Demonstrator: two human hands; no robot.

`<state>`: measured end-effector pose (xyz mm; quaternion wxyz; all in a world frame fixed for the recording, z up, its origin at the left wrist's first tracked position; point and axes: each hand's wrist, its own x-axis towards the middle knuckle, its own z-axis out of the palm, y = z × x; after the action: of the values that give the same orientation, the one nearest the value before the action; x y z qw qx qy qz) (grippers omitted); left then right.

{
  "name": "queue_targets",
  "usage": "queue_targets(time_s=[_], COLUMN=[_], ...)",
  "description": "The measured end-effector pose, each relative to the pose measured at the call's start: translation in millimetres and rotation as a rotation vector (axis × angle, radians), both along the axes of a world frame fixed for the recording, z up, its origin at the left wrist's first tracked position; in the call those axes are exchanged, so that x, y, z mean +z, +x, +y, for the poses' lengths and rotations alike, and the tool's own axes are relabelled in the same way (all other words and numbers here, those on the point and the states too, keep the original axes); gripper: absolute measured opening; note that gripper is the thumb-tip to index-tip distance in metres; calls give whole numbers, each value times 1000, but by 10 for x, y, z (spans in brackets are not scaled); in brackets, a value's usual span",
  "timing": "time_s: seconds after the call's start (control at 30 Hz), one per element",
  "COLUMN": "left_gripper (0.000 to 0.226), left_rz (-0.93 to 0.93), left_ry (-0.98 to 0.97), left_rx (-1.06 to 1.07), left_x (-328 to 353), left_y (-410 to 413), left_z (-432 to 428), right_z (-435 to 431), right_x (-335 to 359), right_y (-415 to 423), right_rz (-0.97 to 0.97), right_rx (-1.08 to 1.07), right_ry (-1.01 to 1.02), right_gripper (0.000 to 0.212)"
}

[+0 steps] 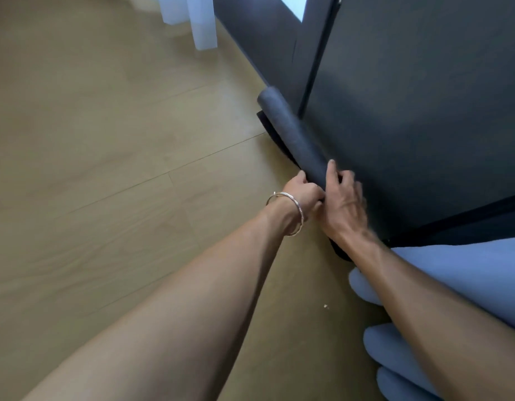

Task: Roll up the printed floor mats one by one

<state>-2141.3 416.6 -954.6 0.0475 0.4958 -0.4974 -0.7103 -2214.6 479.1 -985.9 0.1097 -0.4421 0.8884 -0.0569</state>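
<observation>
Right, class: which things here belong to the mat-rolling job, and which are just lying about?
In the job: rolled mat, left hand, right hand.
Lying about: curtain, crumb, blue cloth.

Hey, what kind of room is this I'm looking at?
Probably a room in a home: pale wood-plank floor, a white curtain hanging down to it, and a partly rolled dark floor mat gripped by the left hand and right hand.

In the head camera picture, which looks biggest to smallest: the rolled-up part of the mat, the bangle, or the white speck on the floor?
1. rolled part of the mat
2. bangle, nearer the camera yet smaller-looking
3. white speck, plainly smallest
</observation>
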Motion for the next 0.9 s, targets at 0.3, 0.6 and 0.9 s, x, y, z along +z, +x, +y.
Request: queue_targets(time_s=[0.3, 0.6, 0.9], left_gripper=[34, 27, 52], left_rz=[-236, -481, -617], left_ry=[-186, -353, -525], left_rx=[-393, -629, -667], left_x=[-33, -71, -109], left_y=[-56, 350, 805], left_z=[117, 32, -170], right_z=[-32, -154, -222], right_x=[-315, -284, 54], right_y=[-278, -210, 78], right_rz=[-2, 285, 56], right_rx=[20, 51, 42], right_ry=[148, 348, 273], right_gripper=[69, 61, 58])
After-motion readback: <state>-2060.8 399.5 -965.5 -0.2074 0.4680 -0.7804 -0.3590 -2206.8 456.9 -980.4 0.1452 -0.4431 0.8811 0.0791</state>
